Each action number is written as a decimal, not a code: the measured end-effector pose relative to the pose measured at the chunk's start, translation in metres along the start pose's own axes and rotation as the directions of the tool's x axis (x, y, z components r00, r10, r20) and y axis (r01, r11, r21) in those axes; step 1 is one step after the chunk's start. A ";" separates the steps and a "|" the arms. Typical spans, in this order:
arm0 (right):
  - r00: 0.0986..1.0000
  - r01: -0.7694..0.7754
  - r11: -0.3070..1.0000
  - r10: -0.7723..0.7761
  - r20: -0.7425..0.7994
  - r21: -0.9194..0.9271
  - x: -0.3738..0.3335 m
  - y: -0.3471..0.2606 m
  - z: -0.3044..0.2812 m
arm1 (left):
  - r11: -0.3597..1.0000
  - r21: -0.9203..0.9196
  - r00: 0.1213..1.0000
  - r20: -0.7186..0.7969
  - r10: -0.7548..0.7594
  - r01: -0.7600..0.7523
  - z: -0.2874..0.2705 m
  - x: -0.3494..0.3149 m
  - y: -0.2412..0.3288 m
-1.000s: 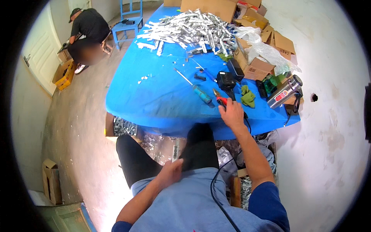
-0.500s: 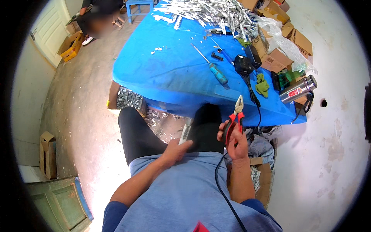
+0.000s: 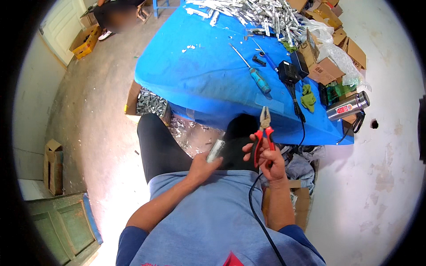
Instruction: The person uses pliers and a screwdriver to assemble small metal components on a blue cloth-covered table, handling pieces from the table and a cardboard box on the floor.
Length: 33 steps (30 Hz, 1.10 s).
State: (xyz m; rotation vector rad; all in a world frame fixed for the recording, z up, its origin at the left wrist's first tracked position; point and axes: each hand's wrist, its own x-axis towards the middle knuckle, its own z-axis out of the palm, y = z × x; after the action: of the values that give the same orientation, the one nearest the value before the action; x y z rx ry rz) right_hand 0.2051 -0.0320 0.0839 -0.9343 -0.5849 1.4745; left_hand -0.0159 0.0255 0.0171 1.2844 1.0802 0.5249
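Observation:
My left hand grips a light-coloured, flat, narrow piece over my lap; its upper end points away from me, and its exact kind is unclear. In my right hand is a pair of pliers with red and black handles. Their jaws point up toward the table edge, slightly parted. The two hands are apart, and the pliers do not touch the piece. On the blue-covered table beyond lies a screwdriver with a teal handle.
Silvery strips heap at the table's far side. A black power adapter, a green cloth and a steel flask lie to the right. Below the table stands a box of small metal parts. Another person sits far left.
The pliers have shifted left, closer to the piece, and stand more upright. My left hand has risen slightly with the piece. The whole view has shifted a little.

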 end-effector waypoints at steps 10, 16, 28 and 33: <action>0.953 -0.297 0.834 0.291 -0.089 -0.465 -0.006 0.021 0.022 | 0.994 0.085 0.995 -0.071 0.069 -0.063 0.000 0.004 -0.015; 0.999 0.046 0.732 -0.036 0.029 -0.680 0.000 0.046 0.014 | 0.997 0.045 0.995 -0.073 0.063 -0.060 -0.002 0.005 -0.016; 0.921 -0.083 0.486 -0.296 -0.253 -0.870 0.018 -0.004 0.004 | 0.976 0.156 0.979 -0.111 0.169 -0.151 -0.001 0.003 -0.014; 0.800 -0.215 0.026 -0.569 -0.191 -0.976 0.055 -0.050 -0.031 | 0.982 0.148 0.984 -0.117 0.133 -0.115 -0.001 0.001 -0.009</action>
State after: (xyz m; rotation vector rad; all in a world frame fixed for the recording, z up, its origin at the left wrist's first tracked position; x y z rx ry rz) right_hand 0.2624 0.0236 0.0956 -2.2213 -1.2978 0.1294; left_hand -0.0183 0.0247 0.0084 1.4656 1.1634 0.6402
